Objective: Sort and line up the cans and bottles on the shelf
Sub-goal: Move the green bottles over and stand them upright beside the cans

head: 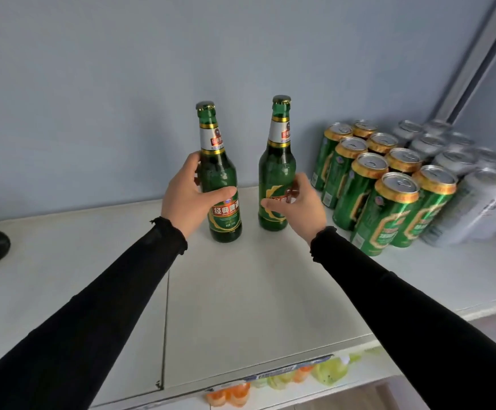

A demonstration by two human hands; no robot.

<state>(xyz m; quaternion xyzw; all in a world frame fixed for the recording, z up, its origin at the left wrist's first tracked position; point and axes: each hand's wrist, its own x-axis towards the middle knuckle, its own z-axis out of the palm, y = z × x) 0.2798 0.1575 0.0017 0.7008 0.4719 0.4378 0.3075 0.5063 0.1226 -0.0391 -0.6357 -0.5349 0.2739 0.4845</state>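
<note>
Head view: two green bottles stand upright, long axes vertical, mid-shelf (270, 291) near its back edge. Left hand (187, 196) grasps the left bottle (223, 184); right hand (297, 202) wraps the right bottle (276, 173). Green cans (388, 202) and silver cans (453, 161) sit in rows toward the right edge, nearer the right hand.

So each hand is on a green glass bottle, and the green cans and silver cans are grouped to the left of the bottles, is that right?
Not quite. The left hand and right hand are each on a green bottle, but the green cans and silver cans stand to the right of the bottles, not the left. The head view shows it.
</note>
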